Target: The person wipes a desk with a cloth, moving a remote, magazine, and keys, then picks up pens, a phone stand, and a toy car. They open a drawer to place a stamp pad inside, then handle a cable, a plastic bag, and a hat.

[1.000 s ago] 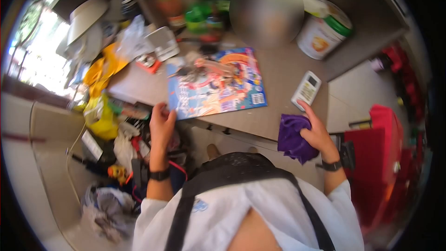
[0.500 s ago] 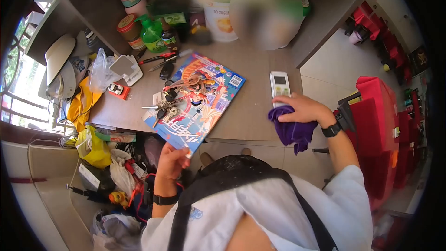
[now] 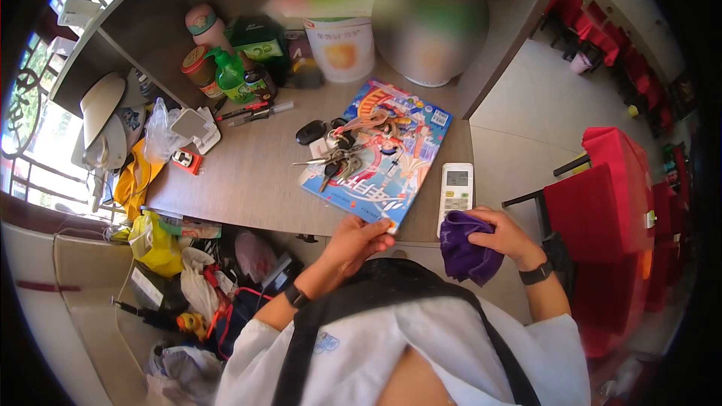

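My left hand (image 3: 362, 240) pinches the near corner of a colourful magazine (image 3: 410, 154) that lies on the wooden desk (image 3: 248, 180). On top of the magazine rest several keys (image 3: 342, 162) with straps and fobs. In my right hand (image 3: 502, 234) is a bunched purple cloth (image 3: 468, 249), held at the desk's front right edge. Just beyond the cloth is a white remote control (image 3: 456, 189), lying beside the magazine. A black oval case (image 3: 310, 132) sits left of the magazine's upper part.
Pens (image 3: 259, 111), a green pump bottle (image 3: 232, 79), a jar (image 3: 199, 68) and a white tub (image 3: 342, 49) stand or lie toward the back. A toy car (image 3: 186, 159) is at left. Bags (image 3: 154, 244) crowd below the desk; red-covered chairs (image 3: 587, 210) are at right.
The magazine has slid right across the desk with the keys on it, its corner still in my left hand. My right hand has drawn the purple cloth nearer to my body.
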The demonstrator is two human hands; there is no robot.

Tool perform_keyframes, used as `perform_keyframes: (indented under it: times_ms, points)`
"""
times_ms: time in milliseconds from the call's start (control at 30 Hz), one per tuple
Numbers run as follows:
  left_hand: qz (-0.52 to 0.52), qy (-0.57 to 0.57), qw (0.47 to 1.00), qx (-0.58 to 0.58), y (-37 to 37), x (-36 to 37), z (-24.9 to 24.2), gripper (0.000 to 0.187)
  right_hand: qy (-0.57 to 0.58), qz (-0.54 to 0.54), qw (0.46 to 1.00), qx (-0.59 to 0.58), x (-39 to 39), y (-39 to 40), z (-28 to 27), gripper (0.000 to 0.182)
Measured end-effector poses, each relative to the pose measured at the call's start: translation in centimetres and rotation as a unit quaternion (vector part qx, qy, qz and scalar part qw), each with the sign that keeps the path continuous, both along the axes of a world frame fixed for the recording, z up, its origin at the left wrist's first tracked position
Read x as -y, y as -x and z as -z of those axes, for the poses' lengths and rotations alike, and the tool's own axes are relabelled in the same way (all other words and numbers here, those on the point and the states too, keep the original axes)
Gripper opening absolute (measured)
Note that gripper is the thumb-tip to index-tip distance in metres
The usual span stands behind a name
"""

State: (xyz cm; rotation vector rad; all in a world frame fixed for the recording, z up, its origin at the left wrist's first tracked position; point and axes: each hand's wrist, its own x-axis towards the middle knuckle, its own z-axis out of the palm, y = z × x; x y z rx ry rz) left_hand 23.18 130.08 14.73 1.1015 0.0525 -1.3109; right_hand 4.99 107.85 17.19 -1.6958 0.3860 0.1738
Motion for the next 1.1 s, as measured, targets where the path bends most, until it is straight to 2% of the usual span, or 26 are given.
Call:
perform_keyframes:
  times_ms: [33,133,267,333,433,500,567,633,667,700,767,833,900,933,1000,1033,1100]
  points:
    - [0.008,-0.006,1.0,-0.002,0.2,0.8,0.2,0.015,-0.051,0.039,0.998,0.004,0.0,0.6,-0.1,0.046]
    - [0.024,0.008,0.999,-0.042,1.0,3.0,0.7,0.017,-0.119,0.062,0.99,0.04,0.9,2.6,-0.1,0.052]
    - [0.036,0.009,0.996,-0.078,2.4,6.1,0.7,0.021,-0.145,0.089,0.98,0.101,0.7,3.4,-1.6,0.055]
    - [0.033,0.021,0.995,-0.096,3.6,7.5,1.5,0.021,-0.121,0.078,0.979,0.144,1.0,2.0,-3.1,0.043]
    - [0.053,0.031,0.993,-0.102,4.0,7.6,1.3,0.022,-0.171,0.092,0.974,0.115,1.2,-1.7,-4.7,0.045]
    - [0.182,0.067,0.973,-0.126,3.5,6.6,-0.1,0.025,-0.177,0.074,0.979,0.065,2.0,-4.6,-4.3,0.045]
    - [0.204,0.093,0.968,-0.109,2.9,5.0,-0.1,0.027,-0.191,0.057,0.979,0.041,2.1,-6.9,-3.5,0.042]
    - [0.28,0.078,0.957,0.01,1.7,3.6,-0.4,0.024,-0.176,0.05,0.983,-0.032,2.0,-8.1,-2.7,0.042]
    - [0.268,0.078,0.96,0.009,0.9,2.5,-0.2,0.024,-0.147,0.049,0.988,-0.028,1.6,-7.9,-2.7,0.044]
    - [0.223,0.086,0.967,0.091,-0.1,0.9,0.2,0.023,-0.148,0.037,0.988,-0.034,1.2,-7.5,-2.7,0.044]
    - [0.129,0.062,0.967,0.212,-1.9,-2.4,0.6,0.021,-0.015,0.034,0.999,0.018,0.3,-6.6,-3.3,0.046]
    - [0.071,0.031,0.962,0.262,-4.1,-5.7,0.6,0.02,-0.081,0.006,0.996,0.026,-1.5,-6.5,-5.2,0.048]
    - [-0.092,-0.026,0.958,0.269,-6.0,-8.5,1.2,0.018,-0.079,0.012,0.995,0.064,-3.7,-8.3,-6.1,0.047]
    - [-0.094,-0.025,0.956,0.275,-6.9,-9.4,1.2,0.018,-0.102,0.046,0.991,0.077,-4.7,-9.4,-6.5,0.047]
    - [-0.196,-0.038,0.929,0.311,-8.5,-10.6,1.0,0.017,-0.144,0.097,0.974,0.146,-7.3,-12.4,-7.8,0.042]
    - [-0.196,-0.034,0.929,0.311,-9.2,-11.0,0.7,0.017,-0.141,0.097,0.974,0.148,-8.8,-13.8,-8.3,0.042]
    - [-0.21,-0.051,0.907,0.362,-10.8,-11.4,0.1,0.017,-0.026,0.12,0.959,0.255,-11.4,-16.3,-8.7,0.04]
